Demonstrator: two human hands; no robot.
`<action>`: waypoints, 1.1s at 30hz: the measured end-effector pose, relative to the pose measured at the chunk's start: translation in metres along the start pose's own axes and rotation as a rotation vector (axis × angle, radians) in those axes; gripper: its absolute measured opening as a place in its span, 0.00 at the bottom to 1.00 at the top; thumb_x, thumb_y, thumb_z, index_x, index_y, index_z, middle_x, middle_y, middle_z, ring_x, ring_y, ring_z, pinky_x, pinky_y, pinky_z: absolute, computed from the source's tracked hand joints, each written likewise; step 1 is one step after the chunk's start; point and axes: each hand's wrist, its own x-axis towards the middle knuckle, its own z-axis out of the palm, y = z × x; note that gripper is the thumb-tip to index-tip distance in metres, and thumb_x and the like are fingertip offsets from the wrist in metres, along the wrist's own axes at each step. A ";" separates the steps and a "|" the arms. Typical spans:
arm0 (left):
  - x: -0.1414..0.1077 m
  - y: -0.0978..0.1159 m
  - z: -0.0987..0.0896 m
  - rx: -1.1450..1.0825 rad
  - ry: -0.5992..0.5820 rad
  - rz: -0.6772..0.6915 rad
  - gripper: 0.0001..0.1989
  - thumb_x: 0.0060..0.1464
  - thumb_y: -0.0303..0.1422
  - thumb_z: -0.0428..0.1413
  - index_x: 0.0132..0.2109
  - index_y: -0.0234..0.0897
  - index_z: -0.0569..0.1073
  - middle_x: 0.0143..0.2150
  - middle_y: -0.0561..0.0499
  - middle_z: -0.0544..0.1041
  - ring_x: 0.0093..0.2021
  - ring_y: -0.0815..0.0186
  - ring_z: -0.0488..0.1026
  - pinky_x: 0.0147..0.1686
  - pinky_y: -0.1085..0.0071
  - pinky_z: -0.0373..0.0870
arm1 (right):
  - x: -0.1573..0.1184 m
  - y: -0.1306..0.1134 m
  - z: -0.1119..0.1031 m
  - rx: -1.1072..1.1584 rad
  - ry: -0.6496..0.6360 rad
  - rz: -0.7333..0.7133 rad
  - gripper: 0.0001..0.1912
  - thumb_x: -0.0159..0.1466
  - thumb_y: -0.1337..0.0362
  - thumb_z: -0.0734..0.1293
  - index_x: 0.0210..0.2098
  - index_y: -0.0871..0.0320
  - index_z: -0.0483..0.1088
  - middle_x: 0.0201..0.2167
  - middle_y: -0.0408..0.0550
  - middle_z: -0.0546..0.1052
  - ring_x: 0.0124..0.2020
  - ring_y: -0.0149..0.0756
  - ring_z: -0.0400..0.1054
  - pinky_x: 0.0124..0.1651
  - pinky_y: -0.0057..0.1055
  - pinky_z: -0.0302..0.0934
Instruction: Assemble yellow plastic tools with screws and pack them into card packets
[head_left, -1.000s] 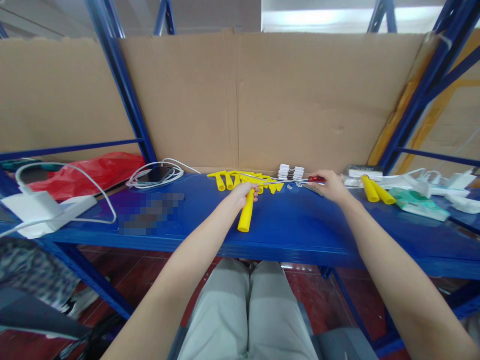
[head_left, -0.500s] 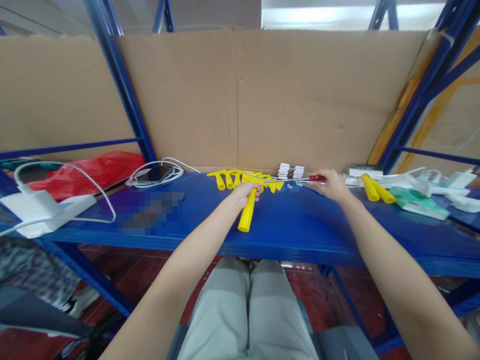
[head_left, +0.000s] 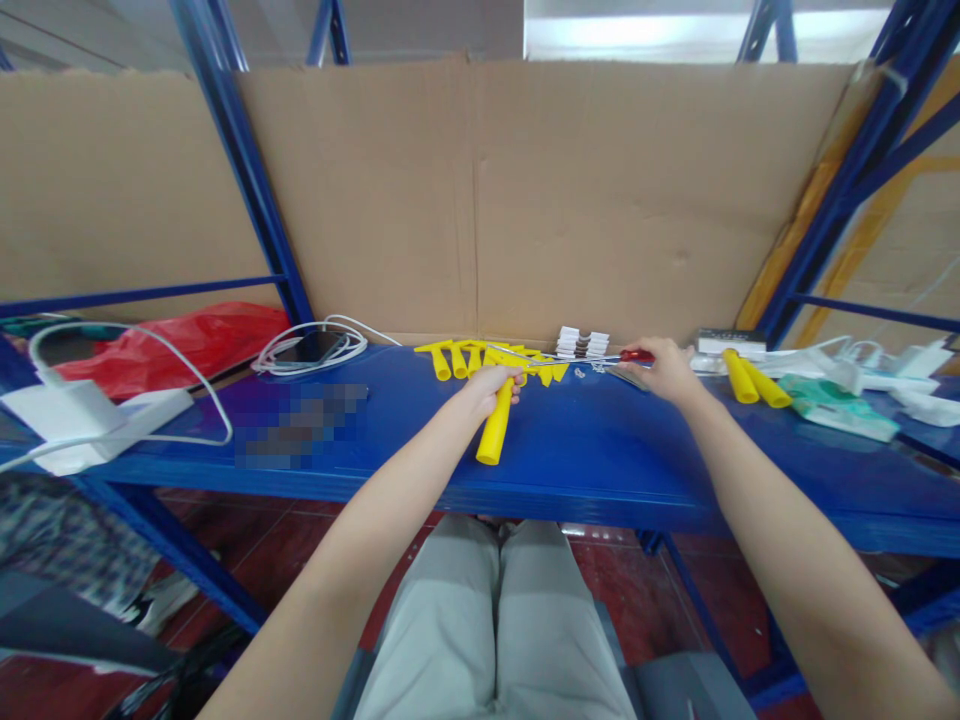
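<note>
My left hand (head_left: 495, 387) is closed round a yellow tube-handled piece (head_left: 493, 433), its round end pointing toward me. In my right hand (head_left: 662, 368) is the red handle of a screwdriver (head_left: 636, 356). Its metal shaft runs left to the top of the held yellow piece; the exact contact is too small to tell. Several more yellow pieces (head_left: 442, 362) lie in a row behind my left hand. Stacked white parts (head_left: 568, 342) stand between the hands at the back, with small metal bits (head_left: 580, 373) in front of them.
Two yellow tubes (head_left: 741, 377), a green-and-white packet (head_left: 836, 405) and white adapters lie on the right of the blue shelf (head_left: 600, 450). On the left are a red bag (head_left: 187, 345), a coiled white cable (head_left: 277, 358) and a power strip (head_left: 142, 425). Cardboard (head_left: 600, 200) stands behind.
</note>
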 end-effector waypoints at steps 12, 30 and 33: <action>-0.010 0.003 0.009 0.053 0.125 0.068 0.09 0.57 0.18 0.49 0.32 0.34 0.66 0.15 0.57 0.63 0.13 0.75 0.59 0.15 0.79 0.58 | -0.001 -0.023 -0.018 -0.010 0.086 -0.016 0.11 0.60 0.59 0.61 0.36 0.52 0.73 0.38 0.53 0.73 0.47 0.52 0.61 0.55 0.74 0.34; -0.005 0.002 0.007 0.223 0.262 0.165 0.07 0.55 0.19 0.51 0.30 0.32 0.68 0.15 0.58 0.63 0.13 0.74 0.60 0.16 0.76 0.62 | -0.003 -0.054 -0.038 -0.173 0.181 -0.167 0.14 0.63 0.65 0.58 0.41 0.47 0.74 0.38 0.49 0.71 0.48 0.49 0.59 0.58 0.74 0.24; -0.005 0.003 0.006 0.215 0.276 0.156 0.09 0.54 0.18 0.52 0.29 0.33 0.67 0.15 0.57 0.64 0.13 0.75 0.59 0.16 0.77 0.59 | -0.003 -0.056 -0.040 -0.185 0.176 -0.177 0.14 0.63 0.64 0.58 0.41 0.46 0.74 0.38 0.49 0.71 0.48 0.49 0.60 0.58 0.74 0.23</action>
